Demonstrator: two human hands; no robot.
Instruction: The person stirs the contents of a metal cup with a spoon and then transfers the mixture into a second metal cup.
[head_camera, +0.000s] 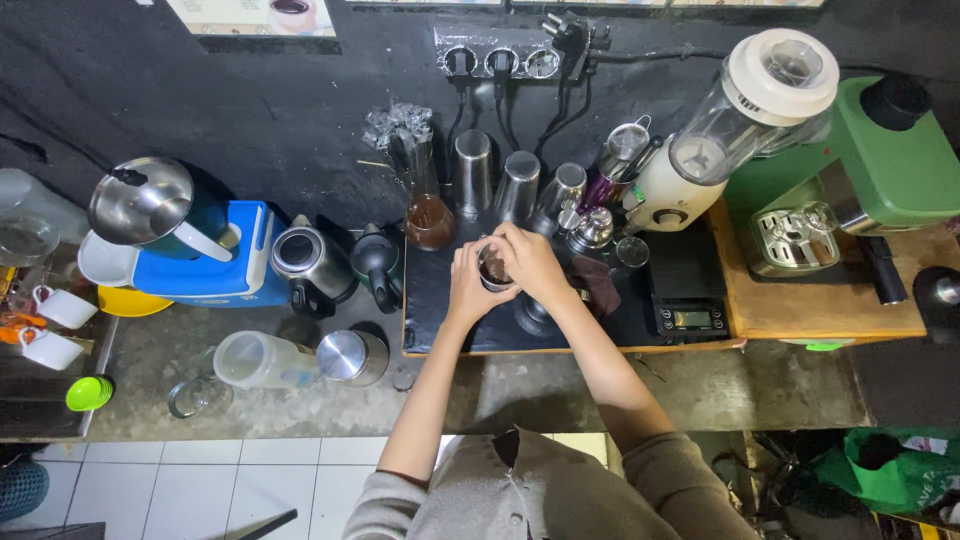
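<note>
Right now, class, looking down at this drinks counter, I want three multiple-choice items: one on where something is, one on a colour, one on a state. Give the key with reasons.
1. Where does the small black digital scale sit?
A. on the black mat, right of the hands
B. on the blue cooler box
C. on the tiled floor

2. What colour is the espresso machine at the right?
A. red
B. green
C. white

3. How is the small dark round metal cup held?
A. by the left hand alone
B. by nobody
C. by the left hand and the right hand together

Key: 1 A, the scale lies at the mat's right edge; 2 B, its body is plainly green; 3 C, both hands close around the cup.
</note>
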